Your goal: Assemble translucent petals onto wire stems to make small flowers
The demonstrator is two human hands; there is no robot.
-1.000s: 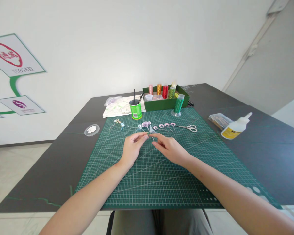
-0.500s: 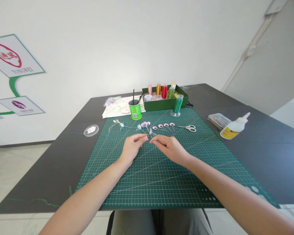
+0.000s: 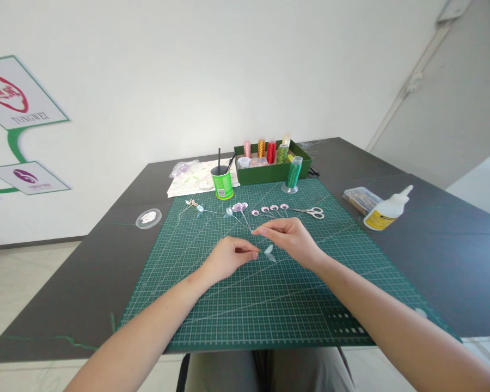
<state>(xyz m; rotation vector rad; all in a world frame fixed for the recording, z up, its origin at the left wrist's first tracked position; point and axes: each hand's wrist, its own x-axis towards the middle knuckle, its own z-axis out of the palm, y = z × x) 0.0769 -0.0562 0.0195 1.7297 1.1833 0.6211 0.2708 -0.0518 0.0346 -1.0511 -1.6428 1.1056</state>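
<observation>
My left hand [image 3: 232, 258], over the middle of the green cutting mat [image 3: 228, 310], pinches the short stem of a pale blue leaf sprig [image 3: 270, 253], its leaves pointing right. Slightly farther off, my right hand [image 3: 285, 237] is closed, its fingertips pinching the lower end of thin wire stems. These run up to a purple flower [image 3: 240, 207] and a second pale blue leaf sprig [image 3: 229, 212] lying on the mat. Whether the right fingers grip one stem or both is too fine to tell. Several small pink looped petals [image 3: 265, 209] on wires lie beyond that hand, beside white-handled scissors [image 3: 316, 212].
A green cup [image 3: 222, 184] with dark sticks, a green box [image 3: 257, 174] of thread spools and a green thread spool [image 3: 294, 173] stand at the back. Right are a glue bottle [image 3: 386, 212] and a clear case [image 3: 361, 200]; left, a small round dish [image 3: 149, 218].
My left hand has drawn towards me and slightly right with the blue leaf sprig, away from the other stems. My right hand has shifted slightly, and the view has moved a little.
</observation>
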